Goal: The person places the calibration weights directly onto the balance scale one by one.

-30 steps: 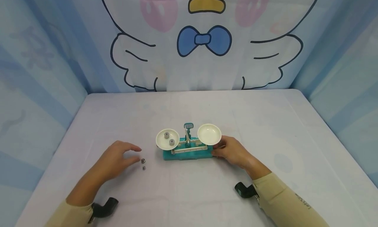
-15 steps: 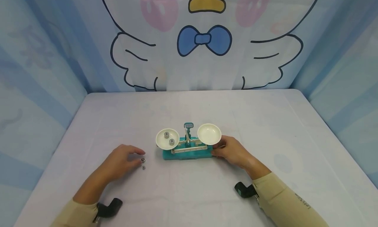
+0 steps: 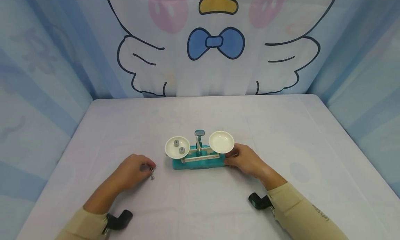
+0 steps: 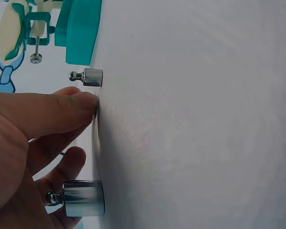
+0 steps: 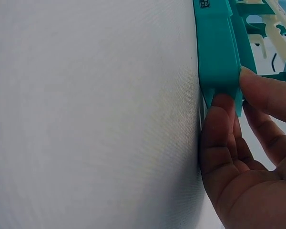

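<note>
My left hand (image 3: pixel 132 172) pinches a small metal balance weight (image 3: pixel 151 170) with thumb and index finger at the table; in the left wrist view the thumb hides most of it. Just beside stands a smaller knobbed weight (image 4: pixel 93 77). A larger weight (image 4: pixel 83 198) stands by the lower fingers, hidden from the head view. Right of these is a teal balance scale (image 3: pixel 198 164) with two white pans. Two weights lie in its left pan (image 3: pixel 170 153); the right pan (image 3: pixel 221 142) holds nothing. My right hand (image 3: pixel 245 160) grips the right end of the base.
The scale stands on a table with a white cloth (image 3: pixel 200 205). Behind it hangs a curtain (image 3: pixel 215 76) with a printed cartoon figure. Light blue curtains line both sides. A black camera mount (image 3: pixel 120 220) sits at each wrist.
My left hand has moved right and slightly toward me, and its thumb and index finger have closed around a weight. My right hand and the scale stay still.
</note>
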A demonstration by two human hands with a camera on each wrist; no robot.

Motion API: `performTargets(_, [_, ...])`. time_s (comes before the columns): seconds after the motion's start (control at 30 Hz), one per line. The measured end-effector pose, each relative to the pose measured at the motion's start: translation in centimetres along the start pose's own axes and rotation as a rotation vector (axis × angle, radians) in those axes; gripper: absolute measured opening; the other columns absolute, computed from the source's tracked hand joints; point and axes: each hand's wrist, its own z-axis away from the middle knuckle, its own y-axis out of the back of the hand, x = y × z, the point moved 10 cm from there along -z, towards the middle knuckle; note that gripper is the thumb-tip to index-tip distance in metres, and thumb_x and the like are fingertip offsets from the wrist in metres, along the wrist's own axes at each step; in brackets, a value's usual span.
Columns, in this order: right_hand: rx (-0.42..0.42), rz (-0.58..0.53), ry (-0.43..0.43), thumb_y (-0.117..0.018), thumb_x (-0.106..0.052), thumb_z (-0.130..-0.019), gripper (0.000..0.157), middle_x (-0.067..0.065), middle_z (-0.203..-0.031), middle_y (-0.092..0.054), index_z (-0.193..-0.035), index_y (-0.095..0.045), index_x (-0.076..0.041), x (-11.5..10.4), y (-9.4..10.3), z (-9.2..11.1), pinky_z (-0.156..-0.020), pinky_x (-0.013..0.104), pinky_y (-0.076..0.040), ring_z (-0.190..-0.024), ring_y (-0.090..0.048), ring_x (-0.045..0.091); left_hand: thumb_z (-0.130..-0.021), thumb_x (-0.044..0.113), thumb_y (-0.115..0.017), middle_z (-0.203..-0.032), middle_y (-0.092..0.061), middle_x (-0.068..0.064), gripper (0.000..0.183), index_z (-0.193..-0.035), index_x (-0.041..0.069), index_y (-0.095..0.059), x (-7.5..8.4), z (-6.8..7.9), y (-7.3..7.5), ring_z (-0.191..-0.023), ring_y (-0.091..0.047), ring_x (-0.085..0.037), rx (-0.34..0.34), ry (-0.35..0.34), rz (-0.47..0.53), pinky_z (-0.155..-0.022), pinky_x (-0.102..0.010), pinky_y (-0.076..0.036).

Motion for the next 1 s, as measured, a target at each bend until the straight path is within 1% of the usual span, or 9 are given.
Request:
performTargets(0.17, [0.001, 0.002, 0.002, -0.073, -0.004, -0.087, 0.038, 0.013, -0.108, -0.065, -0.121, -0.061, 0.006, -0.1, -0.1, 0.1, -0.081, 0.035, -0.056, -0.096, -0.063, 0.023, -0.085, 0.004, -0.075, -0.100, -0.069, 0.000, 0.015, -0.095, 0.013, -0.077, 0.2, 0.1, 0.1, -0.102, -0.058, -0.027, 0.008, -0.004, -0.031, -0.090, -0.049, -0.049])
performTargets(0.3, [0.000, 0.004, 0.001, -0.073, -0.004, -0.087, 0.037, 0.013, -0.108, -0.065, -0.120, -0.061, 0.007, -0.2, -0.1, 0.1, -0.081, 0.035, -0.056, -0.096, -0.063, 0.023, -0.086, 0.005, -0.075, -0.102, -0.067, -0.001, 0.015, -0.098, 0.013, -0.076, 0.5, 0.3, 0.5, -0.103, -0.057, -0.027, 0.023, 0.004, -0.036, -0.090, -0.049, -0.049])
performTargets(0.37, [-0.001, 0.002, 0.001, -0.073, -0.004, -0.087, 0.038, 0.013, -0.108, -0.065, -0.121, -0.061, 0.007, -0.1, -0.1, 0.1, -0.081, 0.035, -0.056, -0.095, -0.063, 0.023, -0.087, 0.006, -0.074, -0.103, -0.067, -0.002, 0.015, -0.100, 0.012, -0.076, 0.9, 0.6, 0.9, -0.104, -0.057, -0.028, 0.046, 0.001, -0.036, -0.091, -0.050, -0.049])
performTargets(0.5, [-0.003, -0.001, 0.005, -0.073, -0.004, -0.086, 0.039, 0.013, -0.108, -0.065, -0.122, -0.060, 0.007, -0.1, -0.1, 0.1, -0.081, 0.035, -0.056, -0.096, -0.063, 0.023, -0.088, 0.005, -0.073, -0.106, -0.069, -0.004, 0.017, -0.104, 0.010, -0.075, 2.1, 1.3, 2.5, -0.107, -0.056, -0.030, 0.139, -0.046, -0.029, -0.093, -0.051, -0.048])
performTargets(0.6, [-0.004, -0.009, 0.006, -0.074, -0.004, -0.086, 0.040, 0.014, -0.108, -0.065, -0.122, -0.060, 0.008, 0.0, 0.0, 0.0, -0.081, 0.035, -0.056, -0.096, -0.063, 0.024, -0.088, 0.004, -0.074, -0.107, -0.070, -0.005, 0.018, -0.105, 0.010, -0.075, 3.3, 1.8, 3.9, -0.108, -0.057, -0.030, 0.217, -0.103, -0.025, -0.093, -0.051, -0.049])
performTargets(0.7, [-0.006, -0.015, 0.005, -0.074, -0.003, -0.086, 0.039, 0.014, -0.109, -0.064, -0.122, -0.060, 0.008, 0.0, 0.0, 0.0, -0.081, 0.036, -0.056, -0.096, -0.063, 0.024, -0.088, 0.004, -0.074, -0.107, -0.071, -0.004, 0.018, -0.105, 0.010, -0.075, 4.5, 2.1, 4.9, -0.107, -0.057, -0.029, 0.269, -0.154, -0.024, -0.092, -0.051, -0.050])
performTargets(0.83, [-0.007, -0.013, 0.000, -0.073, -0.003, -0.086, 0.039, 0.015, -0.109, -0.064, -0.121, -0.060, 0.008, 0.0, 0.0, 0.0, -0.081, 0.036, -0.056, -0.096, -0.063, 0.024, -0.090, 0.007, -0.073, -0.108, -0.070, -0.004, 0.017, -0.107, 0.010, -0.074, 5.9, 2.0, 5.7, -0.109, -0.057, -0.029, 0.290, -0.196, -0.013, -0.092, -0.051, -0.050])
performTargets(1.0, [-0.006, -0.007, -0.003, -0.073, -0.003, -0.086, 0.038, 0.014, -0.109, -0.065, -0.120, -0.061, 0.008, 0.1, 0.0, 0.0, -0.081, 0.036, -0.056, -0.096, -0.063, 0.024, -0.091, 0.007, -0.072, -0.111, -0.070, -0.005, 0.018, -0.108, 0.009, -0.074, 7.5, 1.3, 6.2, -0.112, -0.056, -0.029, 0.289, -0.229, 0.001, -0.094, -0.051, -0.049])
